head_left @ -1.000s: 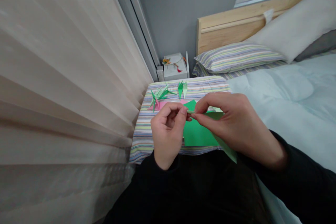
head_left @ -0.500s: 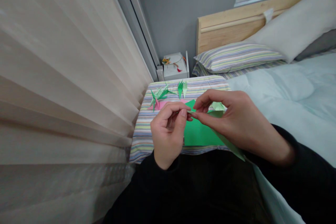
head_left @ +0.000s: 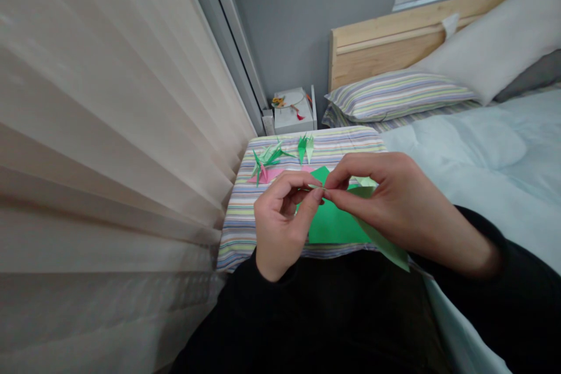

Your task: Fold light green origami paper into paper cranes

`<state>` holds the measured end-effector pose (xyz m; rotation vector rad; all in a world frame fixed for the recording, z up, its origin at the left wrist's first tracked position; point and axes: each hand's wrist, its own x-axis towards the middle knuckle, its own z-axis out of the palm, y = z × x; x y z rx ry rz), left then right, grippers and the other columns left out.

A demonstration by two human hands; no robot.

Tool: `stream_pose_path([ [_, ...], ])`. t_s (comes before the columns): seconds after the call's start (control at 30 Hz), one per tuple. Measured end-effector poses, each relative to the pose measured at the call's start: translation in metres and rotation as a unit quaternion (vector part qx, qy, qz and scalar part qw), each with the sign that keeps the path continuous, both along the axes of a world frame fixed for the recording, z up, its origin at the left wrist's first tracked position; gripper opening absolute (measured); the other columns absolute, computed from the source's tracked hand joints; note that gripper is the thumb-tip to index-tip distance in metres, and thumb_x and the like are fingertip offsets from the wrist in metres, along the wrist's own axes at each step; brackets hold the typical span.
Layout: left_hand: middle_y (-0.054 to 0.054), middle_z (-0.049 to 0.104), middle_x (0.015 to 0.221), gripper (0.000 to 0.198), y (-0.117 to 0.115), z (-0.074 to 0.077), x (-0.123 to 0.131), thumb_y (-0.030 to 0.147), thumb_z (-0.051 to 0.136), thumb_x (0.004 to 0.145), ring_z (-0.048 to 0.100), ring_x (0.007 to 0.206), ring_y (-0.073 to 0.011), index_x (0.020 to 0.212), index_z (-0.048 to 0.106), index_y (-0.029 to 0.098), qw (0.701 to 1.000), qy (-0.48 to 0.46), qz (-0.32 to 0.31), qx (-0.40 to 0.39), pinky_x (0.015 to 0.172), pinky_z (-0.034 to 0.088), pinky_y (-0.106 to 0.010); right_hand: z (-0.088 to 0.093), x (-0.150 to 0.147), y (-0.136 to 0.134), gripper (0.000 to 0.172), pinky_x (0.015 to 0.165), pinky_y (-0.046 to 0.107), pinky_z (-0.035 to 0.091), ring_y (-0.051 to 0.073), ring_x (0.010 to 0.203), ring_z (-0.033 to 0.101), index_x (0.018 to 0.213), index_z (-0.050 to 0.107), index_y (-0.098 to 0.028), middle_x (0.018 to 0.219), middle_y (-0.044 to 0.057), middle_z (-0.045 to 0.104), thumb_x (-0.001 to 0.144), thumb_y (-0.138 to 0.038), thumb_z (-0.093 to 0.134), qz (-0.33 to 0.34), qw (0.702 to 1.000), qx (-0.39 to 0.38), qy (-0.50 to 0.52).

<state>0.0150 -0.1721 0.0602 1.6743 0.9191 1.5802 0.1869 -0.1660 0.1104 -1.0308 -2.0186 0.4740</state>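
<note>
Through the head camera I have both hands above a small table (head_left: 239, 228) spread with striped cloth. My left hand (head_left: 283, 222) pinches narrowly, thumb against forefinger, on the tip of a light green paper (head_left: 388, 250). My right hand (head_left: 392, 196) grips the same paper just beside that, thumb and fingertips pressed together, the two pinches almost touching. The paper is held up between the hands, and its loose part hangs below the right palm toward the black sleeve (head_left: 517, 280); I can't tell how the pinched end is folded. Underneath, a bright green sheet (head_left: 335, 228) lies on the cloth, partly covered by the hands. Beyond the left hand I see pink paper (head_left: 274, 174) beside a cluster of folded green birds (head_left: 268, 156). Two narrow folded pieces (head_left: 302, 149), one dark green and one pale, lie side by side to the right of the cluster.
</note>
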Motion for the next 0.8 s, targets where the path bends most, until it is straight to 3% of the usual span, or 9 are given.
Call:
stream_pose_path([
  [0.53, -0.002, 0.067, 0.078, 0.009, 0.008, 0.004, -0.010, 0.014, 0.073, 0.088, 0.064, 0.069, -0.0111, 0.080, 0.071, 0.017, 0.997, -0.024, -0.079, 0.010, 0.062, 0.055, -0.023, 0.006, 0.000, -0.002, 0.020, 0.067, 0.024, 0.053, 0.013, 0.066, 0.068, 0.072, 0.071, -0.022, 0.068, -0.005, 0.074, 0.082, -0.005, 0.070, 0.029, 0.997, -0.064, 0.011],
  [0.8, -0.002, 0.068, 0.084, 0.007, 0.009, -0.001, -0.014, 0.014, 0.072, 0.090, 0.065, 0.070, -0.0105, 0.083, 0.074, 0.017, 0.992, -0.051, -0.112, -0.009, 0.063, 0.056, -0.023, 0.005, 0.000, 0.000, 0.019, 0.066, 0.023, 0.053, 0.013, 0.067, 0.068, 0.072, 0.071, -0.023, 0.069, -0.005, 0.075, 0.081, -0.005, 0.072, 0.033, 0.996, -0.084, 0.014],
])
